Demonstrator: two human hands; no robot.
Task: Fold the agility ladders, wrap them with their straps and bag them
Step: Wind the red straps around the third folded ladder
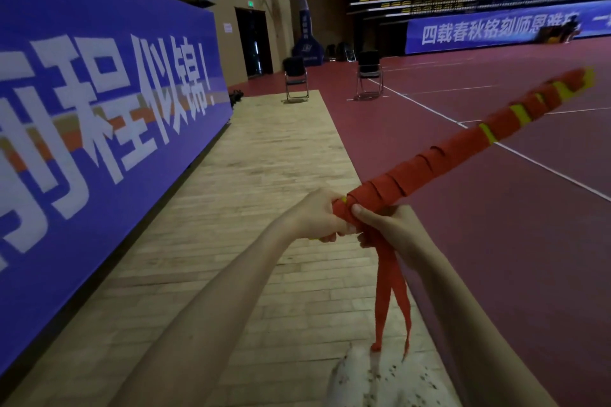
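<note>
Two hands clasp the near end of the folded agility ladder [463,149]: the left hand [319,216] curls fully round it, the right hand [385,225] pinches the orange strap [391,294] dangling below. Held over the floor, the bundle's long axis rises up-right, away from the person. Orange wraps cover it; yellow shows through, apparently rungs.

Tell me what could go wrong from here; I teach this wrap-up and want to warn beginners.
The strap tails hang loose below both hands, so the wrap could unwind if either grip eases. The ladder bundle is held only at its near end by the left hand and right hand, so the long far end may sag or swing. Near that far end the yellow rungs show between looser turns, which might slip.
</note>
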